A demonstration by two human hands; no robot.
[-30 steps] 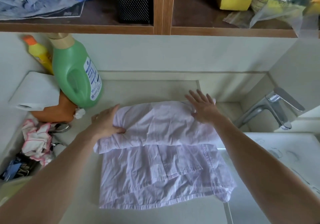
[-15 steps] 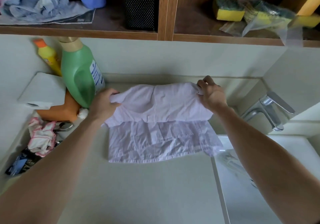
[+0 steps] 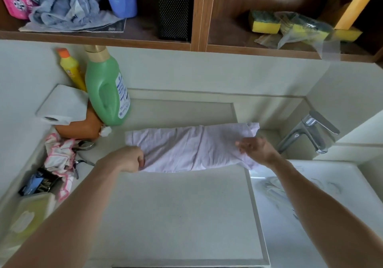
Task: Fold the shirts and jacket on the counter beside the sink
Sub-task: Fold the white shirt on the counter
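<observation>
A pale lilac shirt (image 3: 190,147) lies on the light counter (image 3: 176,216) beside the sink, folded into a long narrow band that runs left to right. My left hand (image 3: 128,159) has its fingers curled and grips the band's near left edge. My right hand (image 3: 257,149) rests over the right end of the shirt, close to the counter's edge, with its fingers loosely stretched toward the left and slightly blurred. No other shirt or jacket shows on the counter.
The sink basin (image 3: 310,205) and chrome faucet (image 3: 310,135) are at the right. A green detergent bottle (image 3: 105,93), yellow bottle (image 3: 70,68), paper roll (image 3: 62,106), pink-edged cloth (image 3: 60,160) and scissors (image 3: 85,145) crowd the left. The shelf above holds grey-blue cloth (image 3: 62,4) and sponges (image 3: 265,22).
Both hands lifted the shirt's far folded half and brought it down toward me over the lower part, so the shirt is now a narrow band. My right hand has loosened its pinch.
</observation>
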